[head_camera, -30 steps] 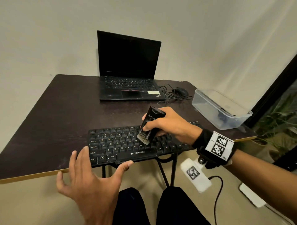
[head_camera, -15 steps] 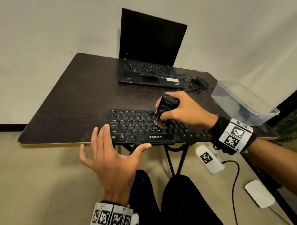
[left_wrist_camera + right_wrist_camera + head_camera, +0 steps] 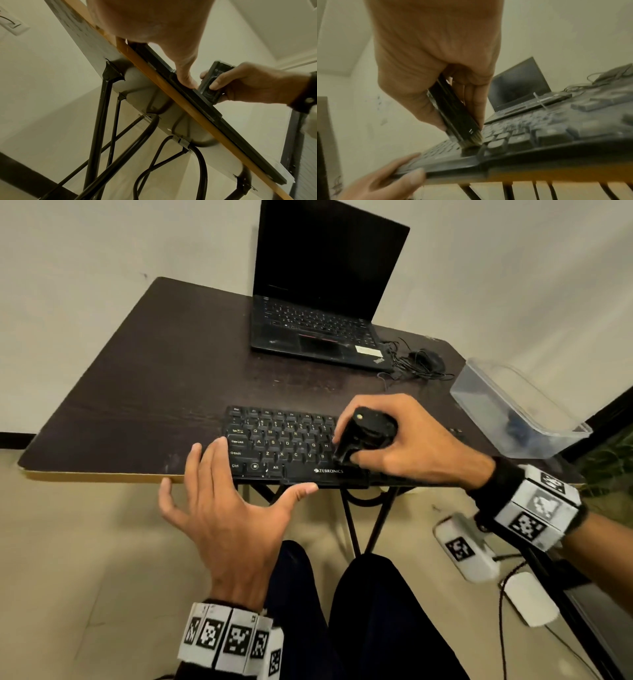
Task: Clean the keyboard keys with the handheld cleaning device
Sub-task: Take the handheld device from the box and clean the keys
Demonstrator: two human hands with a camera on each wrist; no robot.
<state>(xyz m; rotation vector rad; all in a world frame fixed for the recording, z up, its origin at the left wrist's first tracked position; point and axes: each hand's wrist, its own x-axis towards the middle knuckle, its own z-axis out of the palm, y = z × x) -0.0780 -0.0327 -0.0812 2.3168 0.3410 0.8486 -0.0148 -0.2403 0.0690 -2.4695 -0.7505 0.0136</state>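
Note:
A black keyboard (image 3: 284, 446) lies along the near edge of the dark table (image 3: 154, 392). My right hand (image 3: 411, 446) grips a black handheld cleaning device (image 3: 366, 436) held nearly upright. In the right wrist view the device's bristles (image 3: 472, 140) press on the keyboard's (image 3: 539, 135) bottom row near its front edge. My left hand (image 3: 236, 498) is spread flat, with its fingertips over the keyboard's left end. In the left wrist view its thumb (image 3: 185, 78) rests against the keyboard's front edge, beside the device (image 3: 212, 83).
An open black laptop (image 3: 318, 302) stands at the back of the table. A mouse with a tangled cable (image 3: 428, 359) lies to its right. A clear plastic container (image 3: 513, 409) sits at the right edge. Black table legs, my knees and a white box (image 3: 527, 597) are below.
The device has slid from the middle key rows down to the bottom row and stands more upright. My left hand has moved forward onto the keyboard's left end. The head view has shifted.

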